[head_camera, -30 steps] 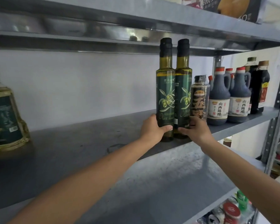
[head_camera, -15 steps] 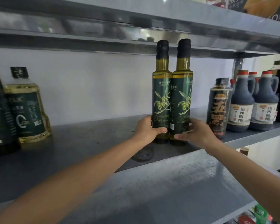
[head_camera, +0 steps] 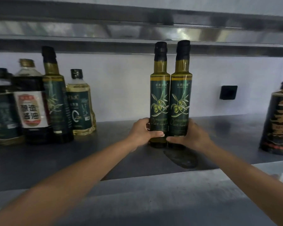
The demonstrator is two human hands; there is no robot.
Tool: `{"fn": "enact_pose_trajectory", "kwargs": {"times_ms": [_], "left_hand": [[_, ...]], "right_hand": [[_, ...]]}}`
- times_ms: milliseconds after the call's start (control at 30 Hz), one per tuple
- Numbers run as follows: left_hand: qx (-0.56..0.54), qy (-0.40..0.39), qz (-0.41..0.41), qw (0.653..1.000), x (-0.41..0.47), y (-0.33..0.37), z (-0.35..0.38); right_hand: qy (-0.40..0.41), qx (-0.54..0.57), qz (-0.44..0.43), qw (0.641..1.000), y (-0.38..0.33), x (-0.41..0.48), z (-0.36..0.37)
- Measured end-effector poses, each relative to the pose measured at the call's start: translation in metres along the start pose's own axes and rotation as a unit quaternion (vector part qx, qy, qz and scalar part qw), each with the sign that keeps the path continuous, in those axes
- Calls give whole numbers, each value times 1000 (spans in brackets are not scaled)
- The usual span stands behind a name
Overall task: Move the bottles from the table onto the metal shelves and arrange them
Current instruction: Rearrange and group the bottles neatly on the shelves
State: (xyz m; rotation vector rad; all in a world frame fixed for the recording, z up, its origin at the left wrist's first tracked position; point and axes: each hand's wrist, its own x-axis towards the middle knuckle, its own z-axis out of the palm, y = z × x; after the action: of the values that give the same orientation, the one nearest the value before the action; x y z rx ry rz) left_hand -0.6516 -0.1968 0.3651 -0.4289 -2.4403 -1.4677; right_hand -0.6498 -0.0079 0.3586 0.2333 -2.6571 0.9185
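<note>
Both forearms reach in over the metal shelf [head_camera: 105,162]. The left hand [head_camera: 141,132] wraps the base of the left olive oil bottle [head_camera: 159,98], thumb across the label. The right hand [head_camera: 192,136] clamps the right olive oil bottle [head_camera: 181,98] the same way. The two stand upright, touching side by side, mid-shelf. Well left, a soy sauce bottle [head_camera: 30,105] crowds among other oil bottles; far right, a dark bottle [head_camera: 279,121]. Behind, a black square [head_camera: 228,92] on the wall.
</note>
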Motion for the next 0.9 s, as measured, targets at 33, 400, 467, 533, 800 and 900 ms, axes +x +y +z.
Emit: {"fn": "enact_pose_trajectory", "kwargs": {"times_ms": [33,400,467,533,800,900], "left_hand": [[1,5,-3,1000,-1,-4,-8],[4,34,-31,999,-34,-50,-110],[8,37,-25,999,-40,-60,-127],[7,49,-20,999,-44,-69,-142],[34,61,-5,998,-50,-100,-196],[104,64,-5,993,-53,-107,-208]], "right_hand": [[-12,20,-7,1000,-6,2,6],[-276,202,-14,940,-82,19,51],[-279,209,-22,937,-96,23,67],[-278,214,-30,936,-110,26,83],[-240,211,-50,946,-154,39,135],[-215,192,-61,956,-163,43,146]]}}
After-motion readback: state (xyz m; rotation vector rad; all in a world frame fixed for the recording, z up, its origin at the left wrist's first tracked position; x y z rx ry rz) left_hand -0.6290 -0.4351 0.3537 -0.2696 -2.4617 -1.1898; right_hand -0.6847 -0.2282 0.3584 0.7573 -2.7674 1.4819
